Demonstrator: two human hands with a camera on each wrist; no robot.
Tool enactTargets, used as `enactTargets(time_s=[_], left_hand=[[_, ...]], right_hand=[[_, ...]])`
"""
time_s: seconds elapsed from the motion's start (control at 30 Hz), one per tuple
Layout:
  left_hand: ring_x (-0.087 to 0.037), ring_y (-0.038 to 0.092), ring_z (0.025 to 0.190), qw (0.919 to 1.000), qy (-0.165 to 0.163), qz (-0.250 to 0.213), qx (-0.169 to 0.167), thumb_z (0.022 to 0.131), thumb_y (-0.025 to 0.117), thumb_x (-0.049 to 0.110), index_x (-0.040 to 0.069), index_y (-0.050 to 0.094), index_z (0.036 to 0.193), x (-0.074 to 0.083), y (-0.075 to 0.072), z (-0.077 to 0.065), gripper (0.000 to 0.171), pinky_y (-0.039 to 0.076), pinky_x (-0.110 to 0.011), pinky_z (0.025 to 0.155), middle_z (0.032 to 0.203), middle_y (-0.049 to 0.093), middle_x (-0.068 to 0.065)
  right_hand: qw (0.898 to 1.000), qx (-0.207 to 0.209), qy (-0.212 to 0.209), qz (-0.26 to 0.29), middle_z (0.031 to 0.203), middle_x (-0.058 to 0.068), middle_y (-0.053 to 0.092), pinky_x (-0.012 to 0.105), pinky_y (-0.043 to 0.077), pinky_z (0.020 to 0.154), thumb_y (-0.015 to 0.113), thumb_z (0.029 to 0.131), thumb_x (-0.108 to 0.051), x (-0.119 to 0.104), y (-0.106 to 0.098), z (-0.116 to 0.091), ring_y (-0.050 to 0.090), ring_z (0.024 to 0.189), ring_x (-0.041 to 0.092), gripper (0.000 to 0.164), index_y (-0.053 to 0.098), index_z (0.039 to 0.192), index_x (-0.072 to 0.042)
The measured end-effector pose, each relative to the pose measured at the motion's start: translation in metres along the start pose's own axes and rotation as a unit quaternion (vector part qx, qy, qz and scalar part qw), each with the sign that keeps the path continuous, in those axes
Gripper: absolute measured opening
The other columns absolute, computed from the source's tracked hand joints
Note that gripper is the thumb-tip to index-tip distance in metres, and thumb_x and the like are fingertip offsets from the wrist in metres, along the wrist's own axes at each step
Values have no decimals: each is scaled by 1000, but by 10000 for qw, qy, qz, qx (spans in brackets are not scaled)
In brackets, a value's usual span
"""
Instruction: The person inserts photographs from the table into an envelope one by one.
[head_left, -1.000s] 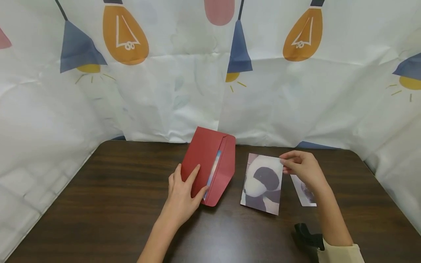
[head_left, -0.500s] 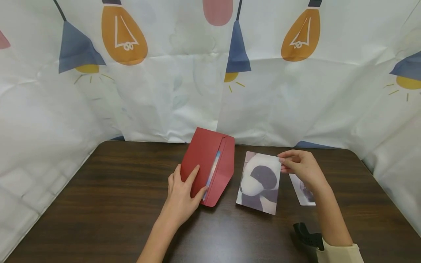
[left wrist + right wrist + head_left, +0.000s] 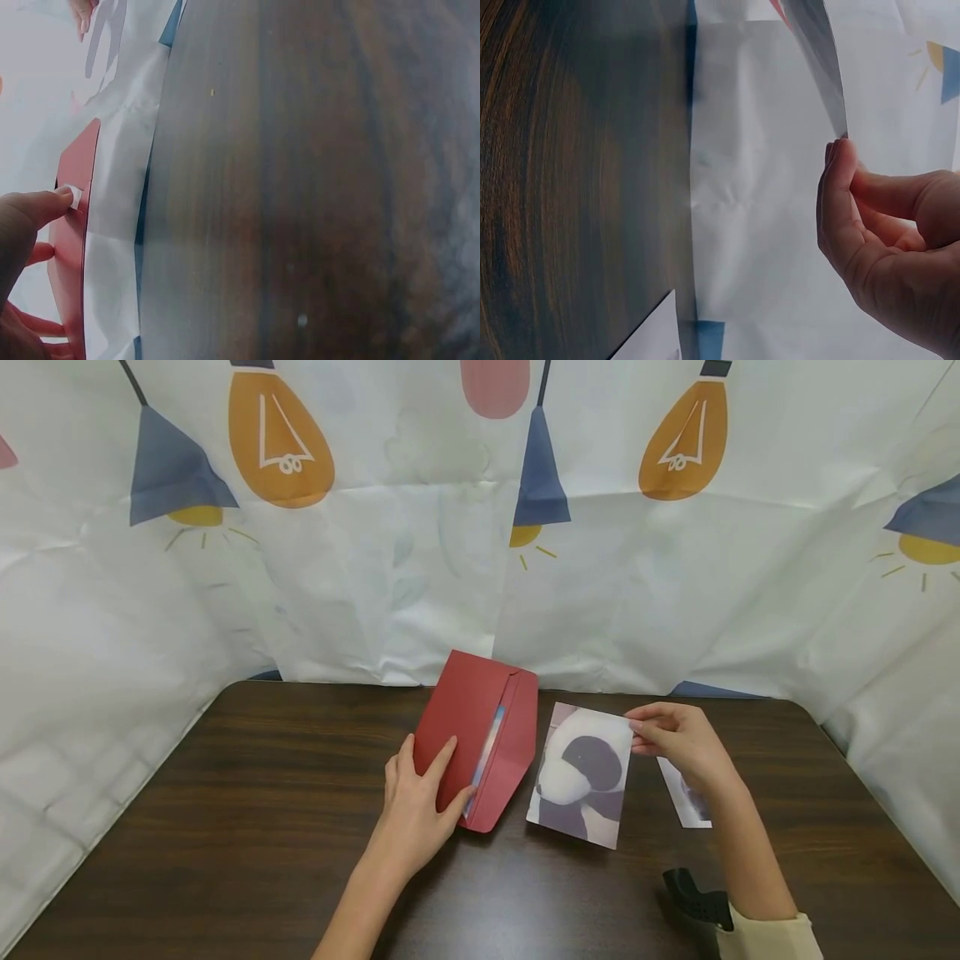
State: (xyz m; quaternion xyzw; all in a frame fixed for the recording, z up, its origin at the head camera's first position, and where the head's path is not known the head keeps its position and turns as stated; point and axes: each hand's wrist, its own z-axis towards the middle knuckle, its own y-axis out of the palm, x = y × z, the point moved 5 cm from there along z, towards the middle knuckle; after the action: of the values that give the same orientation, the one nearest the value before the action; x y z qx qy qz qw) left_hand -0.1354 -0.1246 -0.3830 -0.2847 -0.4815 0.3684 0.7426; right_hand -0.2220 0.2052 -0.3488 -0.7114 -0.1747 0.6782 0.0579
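My left hand [image 3: 416, 806] grips a red envelope [image 3: 468, 718], which is tilted with its flap unfolded to the right. A bluish-white strip of paper [image 3: 487, 752] shows in its slot; my thumb lies at that edge. In the left wrist view, the thumb and several fingers are on the envelope [image 3: 71, 270]. My right hand [image 3: 682, 743] pinches the upper right corner of a photo [image 3: 581, 777] of a black-and-white panda plush, held raised just right of the flap. In the right wrist view, thumb and fingertips meet at the edge of the photo [image 3: 821, 60].
A second photo [image 3: 682, 797] lies on the dark wooden table [image 3: 247, 827], partly hidden by the right forearm. A black device [image 3: 697, 897] sits at the right wrist by a cream sleeve [image 3: 772, 937]. A white curtain printed with lamps [image 3: 420, 568] hangs behind the table.
My right hand has carried the panda photo a little left, nearer the envelope's flap. My left hand and the envelope stay nearly in place.
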Motion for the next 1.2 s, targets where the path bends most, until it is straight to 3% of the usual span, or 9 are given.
enactTargets(time_s=[0.7,1.2], left_hand=[[-52,38,137,9997,76,-75,-206,87,86,20,9,57,151,5,0,0,71,61,-59,87,156,34,-35],[-51,36,138,9992,100,-136,-368,90,84,23,11,57,152,12,4,-1,69,59,-60,92,158,33,-34]], right_hand=[[9986,45,14,536,89,0,70,26,62,78,61,105,2,-5,19,2,69,76,6,34,55,131,23],[9968,30,-21,796,89,1,73,27,63,76,61,104,4,-5,31,4,71,74,7,34,55,130,25]])
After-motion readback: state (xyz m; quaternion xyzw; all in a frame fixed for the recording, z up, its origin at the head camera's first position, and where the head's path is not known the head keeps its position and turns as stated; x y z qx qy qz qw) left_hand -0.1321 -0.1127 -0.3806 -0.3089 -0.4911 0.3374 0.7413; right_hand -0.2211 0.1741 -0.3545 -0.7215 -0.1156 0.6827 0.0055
